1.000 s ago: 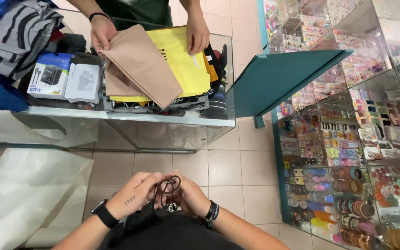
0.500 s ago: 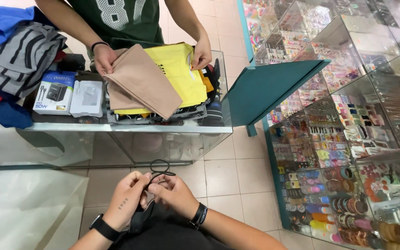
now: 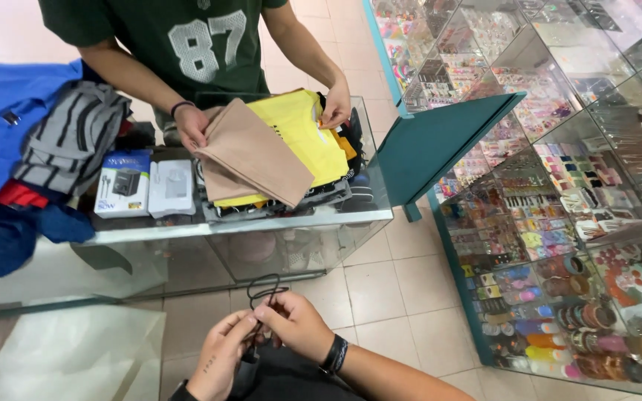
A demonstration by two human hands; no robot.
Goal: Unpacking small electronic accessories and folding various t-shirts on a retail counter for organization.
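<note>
Low in the head view, my left hand [image 3: 221,360] and my right hand [image 3: 299,324] meet over a thin black cord [image 3: 261,288]. Both pinch it, and its loops stick up above my fingers. A black band sits on my right wrist. Across the glass counter [image 3: 187,226] another person in a green shirt holds a tan folded garment [image 3: 250,152] with one hand and a yellow garment [image 3: 302,134] with the other.
A pile of blue and striped grey clothes [image 3: 39,148] lies at the counter's left end. Two small white boxes [image 3: 146,186] sit next to it. A teal-framed glass showcase [image 3: 559,223] full of small accessories fills the right side. Tiled floor lies between.
The view has tilted, so my hands now sit lower and the other person shows more. My fingers have closed tighter on the cord. The other person's hands stay on the garments.
</note>
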